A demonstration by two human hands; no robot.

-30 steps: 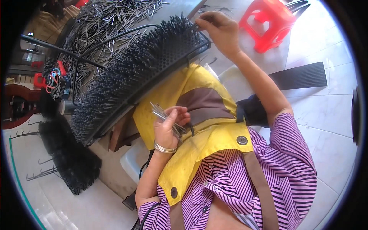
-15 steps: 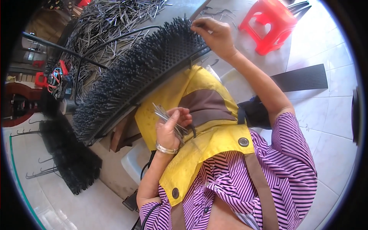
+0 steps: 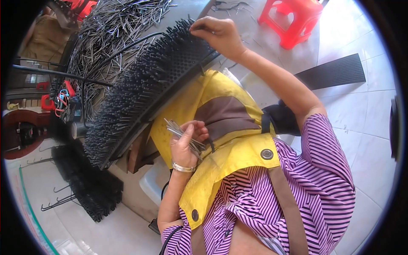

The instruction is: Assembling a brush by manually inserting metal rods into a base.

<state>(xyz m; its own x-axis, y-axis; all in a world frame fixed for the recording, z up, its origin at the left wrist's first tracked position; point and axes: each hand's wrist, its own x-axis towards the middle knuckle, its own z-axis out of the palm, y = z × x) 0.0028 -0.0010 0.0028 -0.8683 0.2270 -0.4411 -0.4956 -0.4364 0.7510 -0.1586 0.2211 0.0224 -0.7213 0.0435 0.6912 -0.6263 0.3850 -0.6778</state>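
My left hand (image 3: 185,145) is closed round a bundle of thin grey rods (image 3: 173,128), held low over my yellow apron (image 3: 229,155). A long, dark perforated board (image 3: 172,80) slants from lower left to upper right in front of me. Dense rows of dark upright rods (image 3: 127,91) fill most of its holes; a strip of holes along the near edge is bare. At the board's far right end my right hand (image 3: 219,36) is pinched among the outermost rods. Whatever lies between those fingertips is too small to make out.
Behind the board a big heap of loose grey rods (image 3: 114,34) covers the table. Black metal bars (image 3: 63,75) cross at left. A red plastic stool (image 3: 293,21) and a dark flat panel (image 3: 331,72) are at right. Black pieces with hooks (image 3: 91,187) lie lower left.
The view has shifted a little, so the board and my right hand appear farther left. My right fingertips remain at the board's far end; my left hand keeps its bundle.
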